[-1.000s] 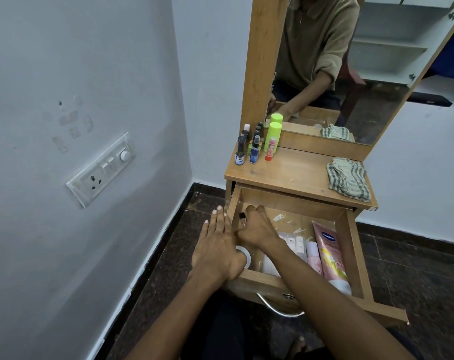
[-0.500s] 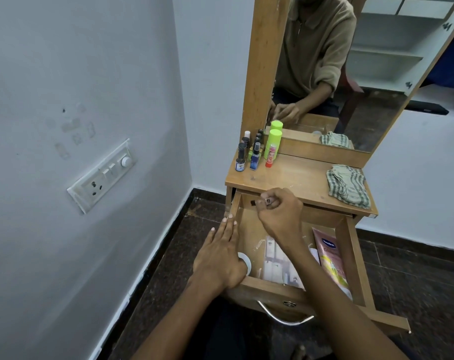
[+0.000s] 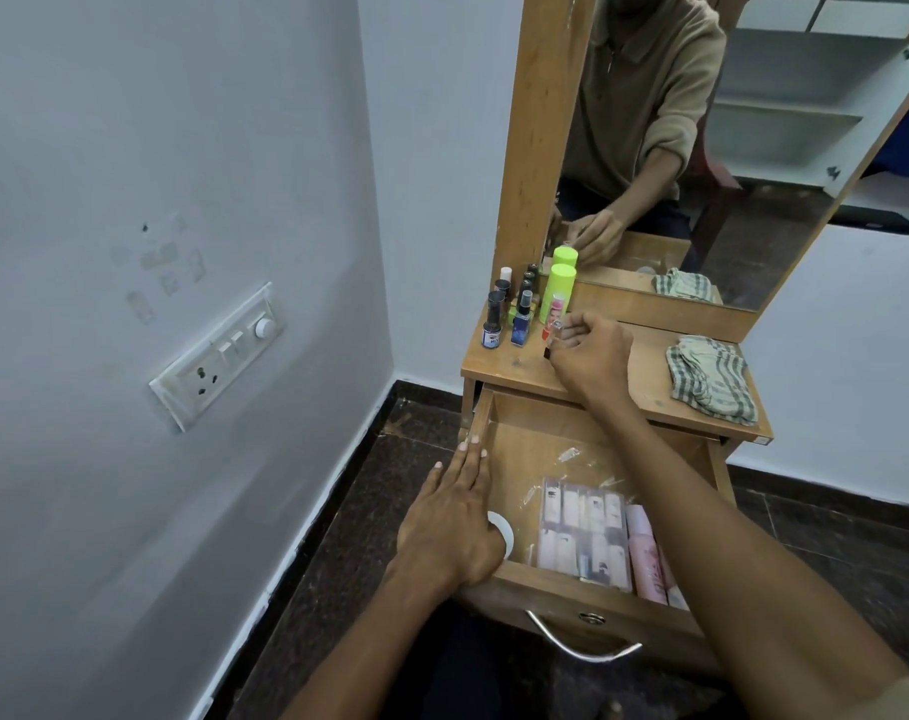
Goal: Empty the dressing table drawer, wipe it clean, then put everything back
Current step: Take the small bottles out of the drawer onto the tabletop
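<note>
Two hands are at work, and the step seems to be the emptying of the drawer (image 3: 509, 444). The right hand (image 3: 590, 356) is above the dressing table top (image 3: 644, 376), its fingers curled around a small dark item (image 3: 550, 339) that I cannot identify. Just to the left of this hand stand the bottles (image 3: 522, 317); to its right, well apart, lies the checked cloth (image 3: 712, 379). The left hand (image 3: 457, 522) lies flat with straight fingers on the left wall of the drawer, and it partly covers a white round lid (image 3: 503, 530). Near this hand, a clear packet of tubes (image 3: 582, 532) and a pink tube (image 3: 647, 558) remain inside. The next move probably calls for setting the small item upright beside the bottles without knocking them.
</note>
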